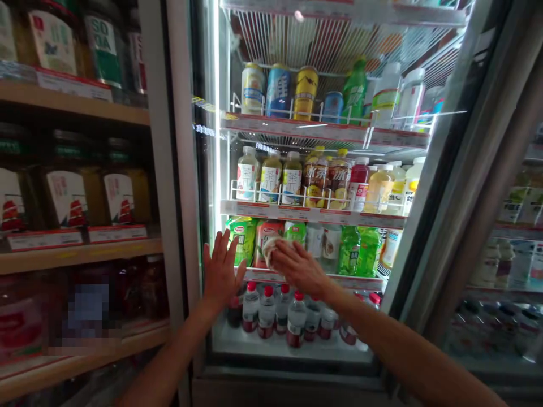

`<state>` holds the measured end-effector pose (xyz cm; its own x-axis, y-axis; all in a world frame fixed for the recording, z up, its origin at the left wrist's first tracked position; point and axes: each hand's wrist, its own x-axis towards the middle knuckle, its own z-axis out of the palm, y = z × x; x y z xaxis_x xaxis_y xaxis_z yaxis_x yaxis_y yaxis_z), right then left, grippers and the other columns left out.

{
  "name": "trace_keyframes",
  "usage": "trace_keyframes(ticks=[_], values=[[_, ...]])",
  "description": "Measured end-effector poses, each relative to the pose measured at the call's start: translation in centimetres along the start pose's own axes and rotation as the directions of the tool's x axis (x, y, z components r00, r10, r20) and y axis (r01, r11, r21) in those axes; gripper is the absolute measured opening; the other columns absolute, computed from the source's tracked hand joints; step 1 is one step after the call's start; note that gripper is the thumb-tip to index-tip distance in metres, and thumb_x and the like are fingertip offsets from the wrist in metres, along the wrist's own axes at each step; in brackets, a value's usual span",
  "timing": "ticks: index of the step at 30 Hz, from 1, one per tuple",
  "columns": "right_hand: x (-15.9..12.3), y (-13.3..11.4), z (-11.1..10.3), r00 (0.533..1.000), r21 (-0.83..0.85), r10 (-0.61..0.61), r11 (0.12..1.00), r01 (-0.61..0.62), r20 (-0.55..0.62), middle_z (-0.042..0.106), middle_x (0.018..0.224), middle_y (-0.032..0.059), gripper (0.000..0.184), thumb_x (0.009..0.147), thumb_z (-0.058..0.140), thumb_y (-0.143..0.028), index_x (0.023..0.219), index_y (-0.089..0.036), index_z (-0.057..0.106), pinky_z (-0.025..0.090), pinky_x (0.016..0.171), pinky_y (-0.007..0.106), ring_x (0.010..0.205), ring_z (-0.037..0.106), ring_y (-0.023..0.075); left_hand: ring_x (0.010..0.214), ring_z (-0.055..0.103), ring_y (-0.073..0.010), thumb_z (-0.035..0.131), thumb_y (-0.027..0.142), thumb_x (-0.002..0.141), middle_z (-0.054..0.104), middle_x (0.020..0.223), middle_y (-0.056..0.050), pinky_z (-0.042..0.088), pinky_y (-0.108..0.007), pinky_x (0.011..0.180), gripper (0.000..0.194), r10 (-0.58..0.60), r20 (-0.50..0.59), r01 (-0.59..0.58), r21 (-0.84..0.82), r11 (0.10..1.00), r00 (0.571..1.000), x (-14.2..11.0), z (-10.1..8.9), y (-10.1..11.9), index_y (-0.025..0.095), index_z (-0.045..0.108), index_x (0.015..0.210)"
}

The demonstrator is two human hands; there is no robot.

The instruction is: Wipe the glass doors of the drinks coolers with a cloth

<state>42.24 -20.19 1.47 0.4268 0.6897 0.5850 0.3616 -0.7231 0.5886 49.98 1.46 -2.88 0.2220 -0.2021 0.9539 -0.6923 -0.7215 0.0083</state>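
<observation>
A glass cooler door [297,373] stands before me, with lit shelves of drinks behind it. My right hand [294,263] presses a pale, crumpled cloth [274,249] against the glass, in front of the lower shelf of cartons and bottles. Part of the cloth is hidden under the fingers. To the left, my left hand [223,268] has its fingers spread, palm toward the door near its left edge, and holds nothing. Behind the hands show a green pack [244,240] and a red pack [269,229].
Inside the cooler, several cans [278,90] and bottles stand on wire shelves, with red-capped water bottles [297,319] at the bottom. Wooden shelves [85,249] with large bottles flank the door on the left. A metal door frame [458,209] and another cooler are on the right.
</observation>
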Motion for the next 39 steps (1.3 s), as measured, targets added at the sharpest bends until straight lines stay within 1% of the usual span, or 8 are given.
trace_keyframes(ticks=[4,9,15,21,27,32,35,39], values=[[2.1,0.0,0.3,0.935,-0.048,0.318,0.943,-0.329,-0.157,0.041,0.139,0.0080,0.046,0.081,0.049,-0.020,0.127,-0.021,0.047,0.014,0.110,0.055,0.137,0.016,0.0273,0.137,0.017,-0.0252,0.047,0.028,0.084,0.026,0.145,-0.013,0.013,-0.052,0.109,0.060,-0.029,0.027,0.028,0.013,1.000,0.999,-1.3,-0.2,-1.4,0.022,0.023,0.139],[2.1,-2.9,2.7,0.994,-0.044,-0.096,0.995,0.094,-0.048,0.049,0.133,0.0018,0.040,0.085,0.045,-0.019,0.124,-0.023,0.049,0.023,0.110,0.043,0.134,0.027,0.0200,0.136,0.020,-0.0262,0.047,0.027,0.084,0.030,0.143,-0.015,0.014,-0.052,0.109,0.059,-0.030,0.097,0.025,0.043,0.999,0.995,-3.7,-0.3,-2.9,0.020,0.025,0.138],[5.2,-3.0,2.6,0.966,0.001,0.232,0.972,-0.234,-0.117,0.042,0.138,0.0096,0.047,0.082,0.050,-0.020,0.128,-0.019,0.045,0.016,0.109,0.054,0.137,0.017,0.0271,0.136,0.020,-0.0266,0.046,0.029,0.084,0.029,0.144,-0.015,0.015,-0.052,0.108,0.061,-0.060,0.071,0.056,0.064,0.996,0.996,-5.2,-0.6,-4.4,0.020,0.023,0.139],[4.4,-7.0,6.1,0.990,0.034,-0.137,0.990,0.138,-0.024,0.048,0.134,0.0064,0.040,0.086,0.044,-0.018,0.126,-0.018,0.046,0.027,0.108,0.042,0.133,0.029,0.0208,0.136,0.020,-0.0265,0.044,0.026,0.085,0.027,0.145,-0.016,0.016,-0.051,0.108,0.059,-0.073,0.115,0.061,0.104,0.993,0.991,-6.5,-1.2,-5.4,0.017,0.023,0.139],[6.4,-5.6,5.2,0.987,0.003,0.108,0.994,-0.108,-0.117,0.041,0.139,0.0081,0.044,0.083,0.048,-0.019,0.128,-0.017,0.045,0.015,0.110,0.051,0.136,0.018,0.0268,0.136,0.018,-0.0267,0.043,0.025,0.085,0.028,0.144,-0.017,0.018,-0.052,0.108,0.058,-0.078,0.103,0.065,0.127,0.990,0.992,-6.7,-1.4,-5.3,0.015,0.024,0.138],[2.2,-6.1,5.3,0.978,-0.024,-0.210,0.977,0.210,-0.001,0.048,0.134,0.0040,0.037,0.086,0.045,-0.021,0.122,-0.019,0.051,0.023,0.109,0.040,0.133,0.028,0.0198,0.136,0.020,-0.0269,0.045,0.023,0.084,0.027,0.145,-0.014,0.020,-0.051,0.108,0.062,-0.031,0.106,0.021,0.093,0.995,0.994,-6.6,-1.1,-4.3,0.018,0.018,0.140],[0.1,-4.0,3.7,0.999,-0.062,-0.015,0.998,0.012,-0.038,0.048,0.134,0.0053,0.039,0.084,0.048,-0.024,0.122,-0.021,0.051,0.017,0.110,0.046,0.135,0.023,0.0230,0.136,0.020,-0.0270,0.046,0.023,0.084,0.026,0.146,-0.014,0.018,-0.051,0.109,0.063,-0.012,0.102,0.007,0.054,0.999,0.995,-6.1,-0.7,-3.2,0.018,0.018,0.141],[-2.6,-1.8,1.7,0.939,-0.118,0.309,0.937,-0.328,-0.151,0.045,0.135,0.0101,0.042,0.081,0.051,-0.023,0.123,-0.019,0.051,0.015,0.109,0.051,0.137,0.016,0.0275,0.136,0.018,-0.0270,0.046,0.023,0.084,0.028,0.144,-0.015,0.017,-0.051,0.109,0.063,0.037,0.090,-0.036,-0.007,0.999,0.995,-5.1,0.2,-0.3,0.016,0.020,0.140]])
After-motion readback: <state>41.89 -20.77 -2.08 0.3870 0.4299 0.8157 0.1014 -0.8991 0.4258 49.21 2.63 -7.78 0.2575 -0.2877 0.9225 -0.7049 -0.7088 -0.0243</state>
